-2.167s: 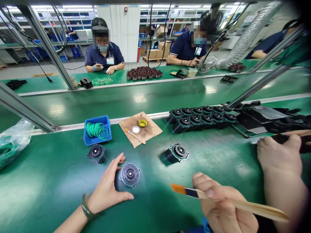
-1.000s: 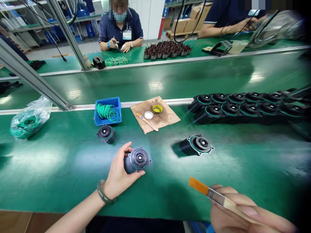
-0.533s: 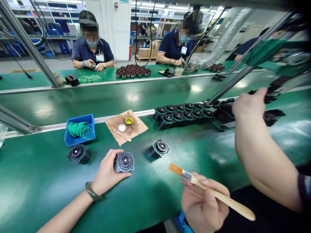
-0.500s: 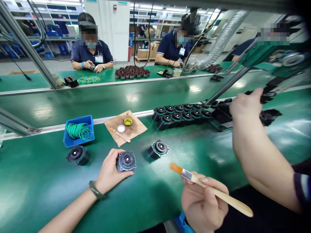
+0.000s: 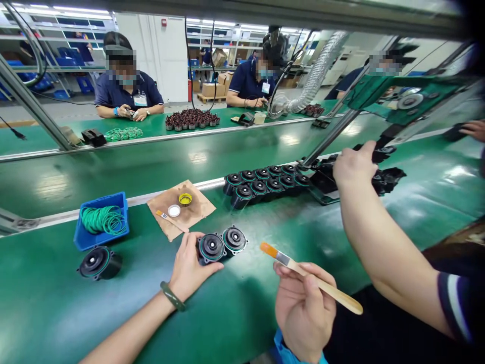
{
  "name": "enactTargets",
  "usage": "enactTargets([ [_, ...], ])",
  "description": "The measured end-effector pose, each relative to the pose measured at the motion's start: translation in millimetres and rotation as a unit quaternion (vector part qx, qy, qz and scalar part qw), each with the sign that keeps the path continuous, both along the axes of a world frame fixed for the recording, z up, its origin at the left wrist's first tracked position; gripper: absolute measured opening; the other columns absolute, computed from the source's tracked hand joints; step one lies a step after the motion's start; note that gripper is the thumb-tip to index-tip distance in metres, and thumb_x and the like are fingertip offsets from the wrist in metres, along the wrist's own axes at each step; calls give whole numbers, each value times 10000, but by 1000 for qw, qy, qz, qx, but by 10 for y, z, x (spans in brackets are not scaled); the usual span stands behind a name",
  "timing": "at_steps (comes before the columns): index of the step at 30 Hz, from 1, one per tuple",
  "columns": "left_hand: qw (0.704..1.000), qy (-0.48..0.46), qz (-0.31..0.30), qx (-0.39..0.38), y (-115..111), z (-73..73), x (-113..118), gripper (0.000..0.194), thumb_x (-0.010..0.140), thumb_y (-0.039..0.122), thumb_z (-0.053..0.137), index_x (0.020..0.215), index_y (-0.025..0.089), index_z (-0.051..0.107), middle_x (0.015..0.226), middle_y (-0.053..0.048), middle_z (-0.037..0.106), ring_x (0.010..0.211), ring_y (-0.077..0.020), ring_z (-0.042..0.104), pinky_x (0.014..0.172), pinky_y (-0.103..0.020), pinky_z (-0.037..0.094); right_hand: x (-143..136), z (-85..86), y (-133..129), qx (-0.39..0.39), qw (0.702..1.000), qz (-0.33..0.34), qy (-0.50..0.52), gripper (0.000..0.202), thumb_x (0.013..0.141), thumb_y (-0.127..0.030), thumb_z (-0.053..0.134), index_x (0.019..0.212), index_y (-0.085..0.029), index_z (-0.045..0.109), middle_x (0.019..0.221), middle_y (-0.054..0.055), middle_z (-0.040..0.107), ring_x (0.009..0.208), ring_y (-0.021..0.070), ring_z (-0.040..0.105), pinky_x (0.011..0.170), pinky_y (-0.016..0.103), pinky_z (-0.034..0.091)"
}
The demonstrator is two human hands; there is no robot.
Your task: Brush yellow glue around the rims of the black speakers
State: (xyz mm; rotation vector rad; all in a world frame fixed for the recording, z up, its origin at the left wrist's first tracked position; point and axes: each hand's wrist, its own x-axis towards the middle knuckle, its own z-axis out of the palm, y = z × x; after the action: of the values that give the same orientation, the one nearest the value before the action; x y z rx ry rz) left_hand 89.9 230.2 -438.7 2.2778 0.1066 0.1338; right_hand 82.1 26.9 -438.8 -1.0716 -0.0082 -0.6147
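Note:
My left hand (image 5: 192,263) is closed around a round black motor housing (image 5: 211,246) with a green ring set in its top. That housing stands on the green bench, right beside a second black housing (image 5: 234,238), and the two appear to touch. My right hand (image 5: 305,308) grips a flat paintbrush (image 5: 337,296) by its wooden handle, its orange bristles pointing up and left, above the bench. Another black housing (image 5: 99,263) sits alone to the left. On a stained cardboard sheet (image 5: 202,205) lie a yellow-rimmed dish (image 5: 185,199), a white lid (image 5: 174,211) and a second brush (image 5: 172,220).
A blue bin (image 5: 122,205) holds green rubber rings (image 5: 103,220). Two rows of black housings (image 5: 258,188) stand along the bench's back edge. A co-worker's arm (image 5: 367,222) reaches in from the right to black parts. A metal post (image 5: 326,134) slants down behind it.
My left hand has slid its housing right, up to the second housing. My right hand still grips the brush, nearer the housings now. The camera view has shifted right.

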Motion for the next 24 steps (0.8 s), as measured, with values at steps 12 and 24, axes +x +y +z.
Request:
enactTargets([
  [12, 999, 39, -3, -2, 27, 111, -35, 555, 670, 270, 771, 1139, 191, 484, 825, 16, 578, 618, -149, 539, 611, -275, 446, 383, -64, -184, -561, 822, 39, -92, 209, 914, -336, 613, 1031, -206, 498, 1137, 113, 656, 1024, 223, 666, 861, 343, 545],
  [24, 999, 19, -12, -49, -282, 61, 341, 508, 638, 241, 786, 1060, 185, 509, 815, 21, 585, 597, -141, 537, 600, -275, 441, 606, -209, -202, -583, 812, 8, -29, 243, 890, -339, 597, 1010, -216, 425, 1077, 112, 616, 959, 237, 653, 797, 378, 569],
])
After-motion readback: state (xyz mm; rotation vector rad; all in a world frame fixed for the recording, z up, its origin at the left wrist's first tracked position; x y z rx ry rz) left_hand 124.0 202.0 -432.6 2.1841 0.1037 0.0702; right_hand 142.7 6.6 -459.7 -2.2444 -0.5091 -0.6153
